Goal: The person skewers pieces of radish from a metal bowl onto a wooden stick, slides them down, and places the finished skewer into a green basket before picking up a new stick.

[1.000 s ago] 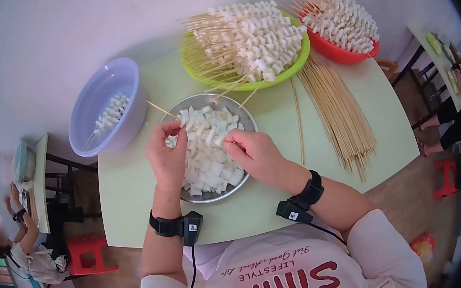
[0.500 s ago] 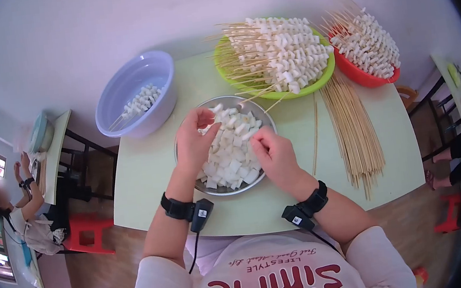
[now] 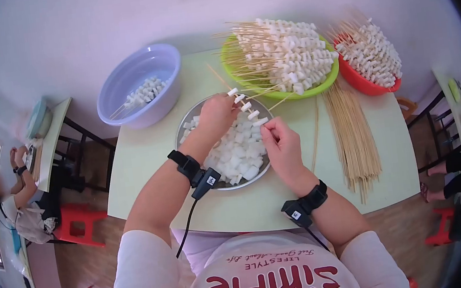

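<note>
The skewer (image 3: 246, 107) slants above the far rim of the bowl (image 3: 230, 188), probably light and stiff, its white pieces (image 3: 253, 115) likely slick; bare wood suits holding. The right hand (image 3: 284, 148) pinches its near end; the left hand's (image 3: 220, 115) closure I cannot tell.

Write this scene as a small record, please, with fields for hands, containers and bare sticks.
Left hand: at a skewer bearing white pieces; grip partly hidden
Right hand: pinched at the skewer's near end
Metal bowl: loose white pieces
Blue basin: some loaded skewers
Green basin: large heap of loaded skewers
Red basin: another heap
Bare sticks: bundle on the table, right of the bowl
</note>
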{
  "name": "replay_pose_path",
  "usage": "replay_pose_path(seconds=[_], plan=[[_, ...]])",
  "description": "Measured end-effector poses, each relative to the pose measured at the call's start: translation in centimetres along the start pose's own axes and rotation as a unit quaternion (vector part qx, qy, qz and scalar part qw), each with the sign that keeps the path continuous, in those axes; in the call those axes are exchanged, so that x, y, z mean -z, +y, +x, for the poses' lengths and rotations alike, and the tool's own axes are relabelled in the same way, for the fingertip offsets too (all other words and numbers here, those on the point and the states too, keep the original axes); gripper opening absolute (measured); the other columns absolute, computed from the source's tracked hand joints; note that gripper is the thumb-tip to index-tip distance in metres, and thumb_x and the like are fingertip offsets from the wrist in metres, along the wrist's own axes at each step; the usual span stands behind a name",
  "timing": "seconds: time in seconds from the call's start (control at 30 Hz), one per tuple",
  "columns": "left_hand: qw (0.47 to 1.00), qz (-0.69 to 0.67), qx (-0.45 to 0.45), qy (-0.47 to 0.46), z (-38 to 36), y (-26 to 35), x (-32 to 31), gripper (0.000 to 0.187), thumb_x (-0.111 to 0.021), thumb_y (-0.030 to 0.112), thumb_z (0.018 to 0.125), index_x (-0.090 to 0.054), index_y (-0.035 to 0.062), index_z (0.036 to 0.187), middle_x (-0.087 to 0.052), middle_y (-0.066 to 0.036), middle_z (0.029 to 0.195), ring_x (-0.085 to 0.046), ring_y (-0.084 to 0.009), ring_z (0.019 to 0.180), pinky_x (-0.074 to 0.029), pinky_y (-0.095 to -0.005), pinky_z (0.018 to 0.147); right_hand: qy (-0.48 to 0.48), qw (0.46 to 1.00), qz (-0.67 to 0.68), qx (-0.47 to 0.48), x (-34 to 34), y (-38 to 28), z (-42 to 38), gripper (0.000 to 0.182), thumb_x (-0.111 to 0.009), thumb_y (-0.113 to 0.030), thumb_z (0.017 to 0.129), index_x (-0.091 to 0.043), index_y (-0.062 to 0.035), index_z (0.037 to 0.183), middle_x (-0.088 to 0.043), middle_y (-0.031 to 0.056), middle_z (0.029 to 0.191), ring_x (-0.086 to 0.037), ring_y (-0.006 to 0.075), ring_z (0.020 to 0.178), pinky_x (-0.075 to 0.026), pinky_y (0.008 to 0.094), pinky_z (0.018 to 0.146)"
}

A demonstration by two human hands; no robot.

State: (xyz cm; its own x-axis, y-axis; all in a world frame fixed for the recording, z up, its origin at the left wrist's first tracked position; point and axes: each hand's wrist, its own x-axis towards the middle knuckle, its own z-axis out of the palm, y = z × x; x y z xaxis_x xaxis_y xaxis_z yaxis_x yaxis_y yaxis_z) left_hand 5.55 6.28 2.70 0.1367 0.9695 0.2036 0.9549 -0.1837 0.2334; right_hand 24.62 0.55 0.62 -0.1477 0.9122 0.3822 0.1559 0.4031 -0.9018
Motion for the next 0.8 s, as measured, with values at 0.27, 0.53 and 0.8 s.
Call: replay_pose_path(seconds=[0.27,0.53,0.8], plan=[[0.749,-0.612,0.202,0.154,-5.2,-3.7,1.8,0.017,-0.058,0.010,0.095,-0.059,-0.0022,0.107,-0.066,-0.005,0.095,-0.065,-0.0118,0.083,-0.049,-0.0241,0.069,-0.044,0.999,-0.017,0.025,-0.3,-0.3,-0.5,0.010,-0.061,-0.006,0.091,-0.056,-0.0018,0.084,-0.051,0.0062,0.058,-0.045,0.0119,0.049,-0.037,0.0281,0.048],[0.682,-0.626,0.191,0.326,-7.5,-7.2,1.4,0.018,-0.059,0.003,0.092,-0.058,-0.0038,0.110,-0.066,-0.009,0.097,-0.066,-0.0145,0.086,-0.050,-0.0243,0.076,-0.122,0.990,-0.070,0.025,-0.6,-0.1,-1.0,0.009,-0.064,-0.006,0.087,-0.058,-0.0023,0.081,-0.051,0.0067,0.059,-0.048,0.0138,0.051,-0.038,0.0276,0.049],[0.688,-0.623,0.181,0.325,-7.3,-7.0,0.8,0.018,-0.060,-0.003,0.091,-0.057,-0.0055,0.108,-0.065,-0.010,0.099,-0.067,-0.0160,0.087,-0.054,-0.0250,0.082,-0.137,0.985,-0.099,0.039,-0.6,-0.1,-1.0,0.009,-0.066,-0.006,0.085,-0.058,-0.0023,0.081,-0.053,0.0073,0.060,-0.049,0.0154,0.052,-0.039,0.0281,0.050]])
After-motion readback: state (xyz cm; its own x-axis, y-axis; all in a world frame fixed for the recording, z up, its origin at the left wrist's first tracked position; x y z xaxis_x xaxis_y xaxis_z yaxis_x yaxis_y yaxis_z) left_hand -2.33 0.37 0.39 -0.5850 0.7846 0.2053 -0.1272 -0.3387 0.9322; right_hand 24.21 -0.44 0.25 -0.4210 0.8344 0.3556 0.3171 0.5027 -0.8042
